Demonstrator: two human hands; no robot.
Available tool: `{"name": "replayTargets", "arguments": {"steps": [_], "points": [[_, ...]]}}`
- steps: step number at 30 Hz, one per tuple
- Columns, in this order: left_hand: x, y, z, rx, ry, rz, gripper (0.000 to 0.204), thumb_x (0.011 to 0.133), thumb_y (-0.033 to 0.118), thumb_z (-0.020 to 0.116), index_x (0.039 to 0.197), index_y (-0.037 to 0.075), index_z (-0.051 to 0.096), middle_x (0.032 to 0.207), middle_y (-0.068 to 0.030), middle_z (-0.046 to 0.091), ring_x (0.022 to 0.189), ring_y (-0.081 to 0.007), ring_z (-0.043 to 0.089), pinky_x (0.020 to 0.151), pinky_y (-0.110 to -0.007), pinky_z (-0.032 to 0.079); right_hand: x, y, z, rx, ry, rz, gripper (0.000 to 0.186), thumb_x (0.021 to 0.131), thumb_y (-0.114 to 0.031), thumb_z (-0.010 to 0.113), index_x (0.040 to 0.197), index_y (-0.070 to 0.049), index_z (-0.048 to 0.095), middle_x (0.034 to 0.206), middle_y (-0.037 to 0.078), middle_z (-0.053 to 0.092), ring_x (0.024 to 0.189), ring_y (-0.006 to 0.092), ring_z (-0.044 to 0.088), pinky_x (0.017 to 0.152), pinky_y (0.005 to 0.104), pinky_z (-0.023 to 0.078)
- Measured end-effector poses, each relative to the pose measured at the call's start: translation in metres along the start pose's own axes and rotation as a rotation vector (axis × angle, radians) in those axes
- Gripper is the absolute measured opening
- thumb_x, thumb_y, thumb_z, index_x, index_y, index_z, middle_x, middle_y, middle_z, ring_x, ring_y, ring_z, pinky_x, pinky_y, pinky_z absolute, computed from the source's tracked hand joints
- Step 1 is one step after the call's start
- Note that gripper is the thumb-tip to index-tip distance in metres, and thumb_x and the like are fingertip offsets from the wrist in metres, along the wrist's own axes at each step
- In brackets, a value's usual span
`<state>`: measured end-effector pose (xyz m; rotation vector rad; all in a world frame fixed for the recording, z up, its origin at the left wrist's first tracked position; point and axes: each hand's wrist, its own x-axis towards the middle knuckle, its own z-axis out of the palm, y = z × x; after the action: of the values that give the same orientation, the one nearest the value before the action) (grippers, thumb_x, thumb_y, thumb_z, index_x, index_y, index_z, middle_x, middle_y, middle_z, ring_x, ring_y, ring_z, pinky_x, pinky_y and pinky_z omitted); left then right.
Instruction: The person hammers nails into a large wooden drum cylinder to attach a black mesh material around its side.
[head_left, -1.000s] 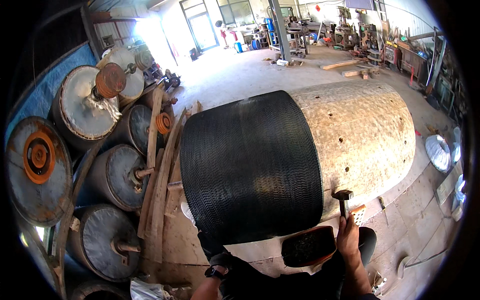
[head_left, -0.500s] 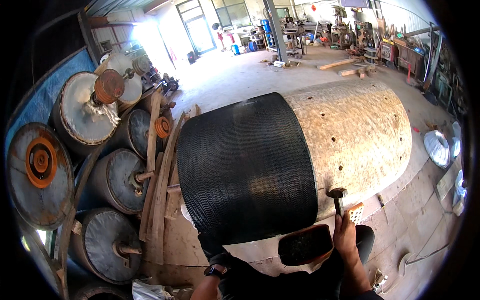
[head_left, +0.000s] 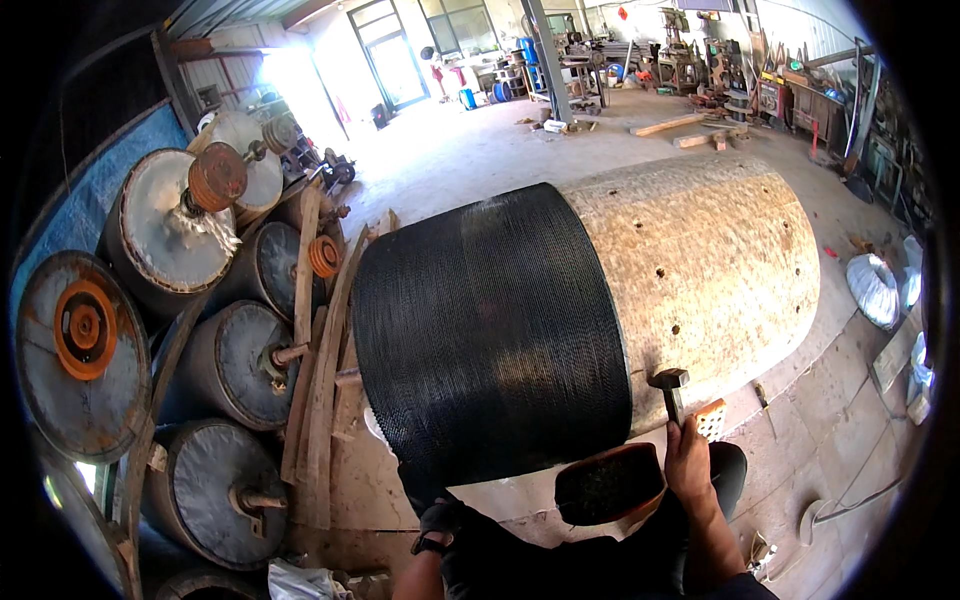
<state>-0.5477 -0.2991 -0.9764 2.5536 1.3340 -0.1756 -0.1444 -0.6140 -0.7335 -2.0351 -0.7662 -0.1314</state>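
A large drum lies on its side in front of me. Black ribbed covering wraps its left part, and the bare right part is mottled tan with small dark holes. My right hand grips a hammer, its head against or just over the tan surface near the covering's edge. At the drum's lower left, my dark-gloved left hand appears closed on a black strip running down from the covering; its fingers are hard to make out. Below the drum sits a brown-rimmed container with a dark inside.
Metal-ended rollers are stacked on my left beside long wooden planks. A perforated brick lies by my right hand. White bags rest at the far right. Machines and a post stand farther back.
The view has shifted slightly. Both hands keep nearly the same places, and the hammer stays by the covering's edge.
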Motion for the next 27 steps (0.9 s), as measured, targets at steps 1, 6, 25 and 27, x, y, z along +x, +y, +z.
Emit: {"name": "replayTargets", "arguments": {"steps": [1,6,25,27], "points": [[-0.011,0.018,-0.008,-0.158,0.115,-0.139,0.025,0.096,0.024,0.058,0.113,0.007,0.065,0.104,-0.0214,0.069,0.101,-0.0428,0.065,0.084,-0.045,0.053,-0.001,0.003,0.000,-0.005,0.021,-0.037,0.023,0.102,-0.016,0.056,0.090,0.002,0.050,0.068,0.030,0.057,0.067,0.0537,0.057,0.056,0.0557,0.041],[-0.066,0.050,-0.024,-0.542,0.641,-0.508,0.017,0.095,0.021,0.058,0.103,0.006,0.062,0.101,-0.0218,0.065,0.096,-0.0424,0.063,0.084,-0.046,0.051,-0.004,0.003,-0.001,0.021,0.076,-0.123,0.024,0.104,-0.017,0.056,0.090,0.002,0.049,0.066,0.028,0.055,0.063,0.0514,0.056,0.052,0.0531,0.039],[-0.126,0.141,-0.189,-0.295,1.156,0.100,0.020,0.091,-0.002,0.061,0.110,0.006,0.064,0.104,-0.0174,0.060,0.098,-0.0360,0.061,0.081,-0.046,0.052,-0.053,0.008,-0.029,0.280,0.152,0.071,0.027,0.103,-0.019,0.057,0.088,0.002,0.052,0.064,0.026,0.055,0.057,0.0470,0.057,0.051,0.0493,0.041],[-0.128,0.166,-0.196,-0.176,1.092,0.167,0.023,0.090,-0.004,0.062,0.110,0.007,0.063,0.103,-0.0163,0.061,0.099,-0.0353,0.061,0.082,-0.046,0.052,-0.055,0.011,-0.032,0.261,0.165,0.054,0.026,0.103,-0.019,0.057,0.089,0.002,0.052,0.064,0.026,0.056,0.058,0.0474,0.058,0.052,0.0498,0.041]]}}
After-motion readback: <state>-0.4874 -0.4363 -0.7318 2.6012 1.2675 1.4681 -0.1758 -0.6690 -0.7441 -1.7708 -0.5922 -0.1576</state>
